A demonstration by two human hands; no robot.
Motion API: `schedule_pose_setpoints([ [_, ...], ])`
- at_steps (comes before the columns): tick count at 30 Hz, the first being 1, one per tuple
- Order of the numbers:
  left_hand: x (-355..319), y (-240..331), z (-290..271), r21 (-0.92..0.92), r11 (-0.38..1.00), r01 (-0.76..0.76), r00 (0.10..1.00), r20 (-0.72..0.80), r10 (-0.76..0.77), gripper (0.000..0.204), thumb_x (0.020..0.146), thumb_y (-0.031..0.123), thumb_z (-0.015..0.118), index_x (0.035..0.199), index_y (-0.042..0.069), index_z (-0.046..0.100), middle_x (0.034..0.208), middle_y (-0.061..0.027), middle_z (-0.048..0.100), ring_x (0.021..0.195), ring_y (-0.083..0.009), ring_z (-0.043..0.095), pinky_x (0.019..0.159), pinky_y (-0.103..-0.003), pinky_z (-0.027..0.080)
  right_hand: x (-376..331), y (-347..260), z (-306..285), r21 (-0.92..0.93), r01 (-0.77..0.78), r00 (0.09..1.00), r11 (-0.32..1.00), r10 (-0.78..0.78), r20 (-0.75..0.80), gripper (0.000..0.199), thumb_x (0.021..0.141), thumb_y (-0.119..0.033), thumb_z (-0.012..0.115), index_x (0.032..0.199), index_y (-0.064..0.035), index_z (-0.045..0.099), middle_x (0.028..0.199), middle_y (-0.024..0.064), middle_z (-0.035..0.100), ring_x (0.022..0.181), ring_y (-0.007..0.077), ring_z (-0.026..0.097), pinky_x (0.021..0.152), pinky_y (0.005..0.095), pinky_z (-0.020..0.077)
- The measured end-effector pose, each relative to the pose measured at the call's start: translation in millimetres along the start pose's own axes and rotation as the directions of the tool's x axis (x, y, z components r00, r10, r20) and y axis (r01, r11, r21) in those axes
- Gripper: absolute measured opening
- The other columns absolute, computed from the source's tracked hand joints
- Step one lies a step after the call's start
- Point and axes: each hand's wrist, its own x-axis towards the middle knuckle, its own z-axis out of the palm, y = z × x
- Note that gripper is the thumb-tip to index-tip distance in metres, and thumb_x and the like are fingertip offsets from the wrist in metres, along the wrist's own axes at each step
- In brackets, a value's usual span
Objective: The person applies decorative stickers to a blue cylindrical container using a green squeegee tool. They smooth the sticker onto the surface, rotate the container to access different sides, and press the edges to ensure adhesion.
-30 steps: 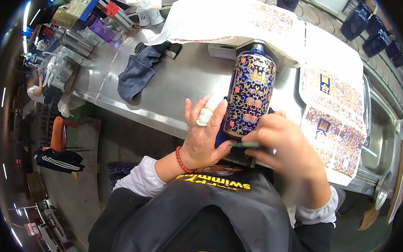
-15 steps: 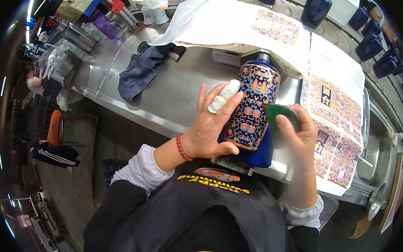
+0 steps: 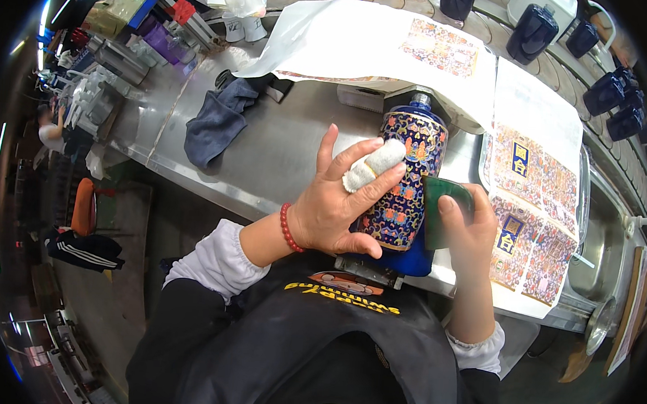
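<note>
Dark-blue glass-like bottle with multicoloured floral wrap on the shiny steel table, neck pointing far.
Left hand: fingers spread, gripping nothing, white cloth wrap on fingers, reaching over bottle's left side; contact looks likely. Right hand pinches green flat scraper, thumb on top, at bottle's right side. Progress, my read: pattern already covers the face in view; underside hidden, can't tell what's left there. White sheet with printed floral panels lies right. Blue-grey crumpled cloth left. Plain dark-blue bottles far right.
</note>
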Motion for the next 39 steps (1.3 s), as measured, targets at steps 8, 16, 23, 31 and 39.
schedule_pose_setpoints([
  [8,11.9,-13.9,2.0,-0.072,0.996,0.057,0.996,-0.061,-0.062,0.098,0.091,0.084,0.031,0.136,0.002,0.063,0.141,-0.0184,0.059,0.140,-0.0343,0.043,0.124,-0.059,0.002,-0.7,-0.7,-0.3,-0.082,0.016,1.000,0.997,-0.017,-0.007,0.021,0.096,-0.018,0.071,0.102,0.0006,0.063,0.079,0.0038,0.068,0.071,0.0079,0.059,0.064,0.0243,0.0485],
  [16,19.8,-23.5,1.6,-0.144,0.982,-0.122,0.993,-0.028,0.119,0.085,0.093,0.079,0.035,0.139,0.013,0.063,0.136,-0.0070,0.063,0.135,-0.0269,0.047,0.124,-0.058,0.000,1.8,6.3,-6.5,-0.200,0.119,0.993,0.973,-0.114,0.040,0.023,0.094,-0.019,0.073,0.101,0.0007,0.063,0.077,0.0056,0.067,0.070,0.0107,0.060,0.064,0.0265,0.0487],
  [23,54.6,-55.5,10.8,-0.175,0.980,-0.091,0.989,-0.132,0.069,0.077,0.098,0.073,0.037,0.140,0.014,0.062,0.129,-0.0077,0.066,0.136,-0.0261,0.045,0.125,-0.053,0.000,9.1,-6.4,-19.6,-0.360,0.246,0.968,0.900,-0.210,0.136,0.021,0.089,-0.013,0.075,0.100,0.0008,0.065,0.085,0.0121,0.066,0.072,0.0223,0.065,0.066,0.0321,0.0506],
  [31,9.0,-16.8,2.9,-0.257,0.964,0.072,0.985,-0.133,-0.109,0.085,0.097,0.071,0.043,0.141,0.000,0.056,0.139,-0.0146,0.061,0.137,-0.0338,0.043,0.123,-0.055,0.008,61.0,-43.1,-8.1,-0.614,0.695,0.658,0.375,-0.676,0.332,0.028,0.071,-0.004,0.076,0.098,-0.0082,0.069,0.082,0.0055,0.056,0.076,0.0226,0.057,0.071,0.0394,0.0407],
  [39,-22.5,36.7,2.0,-0.031,0.956,0.292,0.956,0.032,-0.291,0.100,0.072,0.044,0.084,0.151,0.003,0.039,0.153,-0.0155,0.044,0.138,-0.0428,0.037,0.118,-0.067,0.005,70.0,-62.1,14.4,-0.195,0.358,0.927,0.913,-0.322,0.192,0.018,0.084,-0.009,0.076,0.101,-0.0039,0.069,0.078,0.0070,0.061,0.069,0.0259,0.059,0.067,0.0356,0.0469],
])
